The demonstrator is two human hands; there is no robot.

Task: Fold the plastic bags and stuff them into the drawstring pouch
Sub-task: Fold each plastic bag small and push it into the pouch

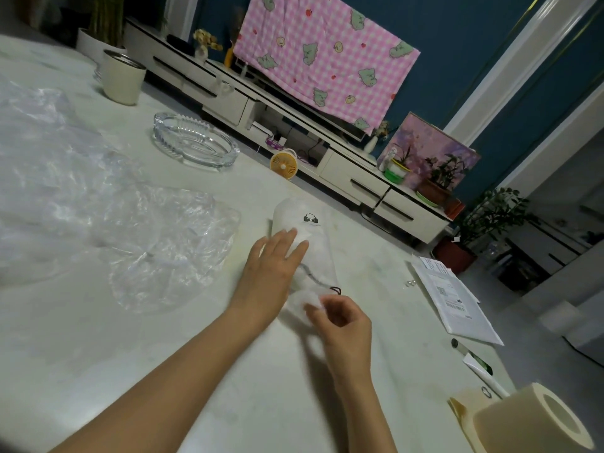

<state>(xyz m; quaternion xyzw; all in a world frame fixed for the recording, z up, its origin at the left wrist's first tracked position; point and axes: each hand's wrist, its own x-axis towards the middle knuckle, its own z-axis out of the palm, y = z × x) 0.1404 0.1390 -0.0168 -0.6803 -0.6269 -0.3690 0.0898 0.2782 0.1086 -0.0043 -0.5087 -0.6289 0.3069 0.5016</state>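
Stuffing step at the drawstring pouch (302,220).
Left hand (268,269) presses it flat, right hand (340,318) pinches a plastic bag (302,300); next, push deeper.

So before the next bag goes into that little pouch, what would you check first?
1. Pouch held steady: ok, the left hand lies flat on it.
2. Mouth end gripped: ok, the right hand pinches it beside the drawstring.
3. Mouth open wide enough: cannot tell, the hands cover it.
4. Next bag folded: not ok, the plastic bags lie crumpled and spread out to the left.
5. Room left inside the pouch: cannot tell from outside.
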